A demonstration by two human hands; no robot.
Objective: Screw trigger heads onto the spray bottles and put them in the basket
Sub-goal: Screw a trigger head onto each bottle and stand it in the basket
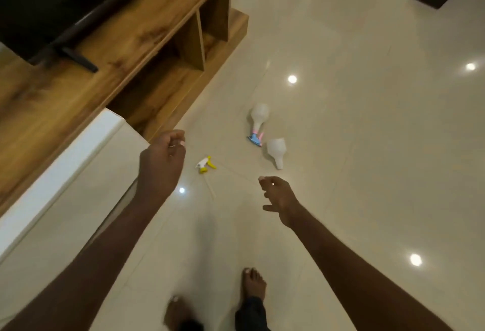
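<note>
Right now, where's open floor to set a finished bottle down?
Bare tile lies right of the headless bottle and between the yellow trigger head and your feet. It's crowded around the blue-headed bottle, which almost touches the headless one.

Glossy cream tiled floor [367, 147], ceiling lights bouncing off it in a few spots. Lying right on the tiles: a yellow and white trigger head [205, 165] on its own, a white bottle [259, 118] on its side with a blue and pink trigger head [255, 138] at its neck, and just beside that a second white bottle [277, 151], headless, also tipped over. Two bare feet [253, 284] planted near the bottom edge.
</note>
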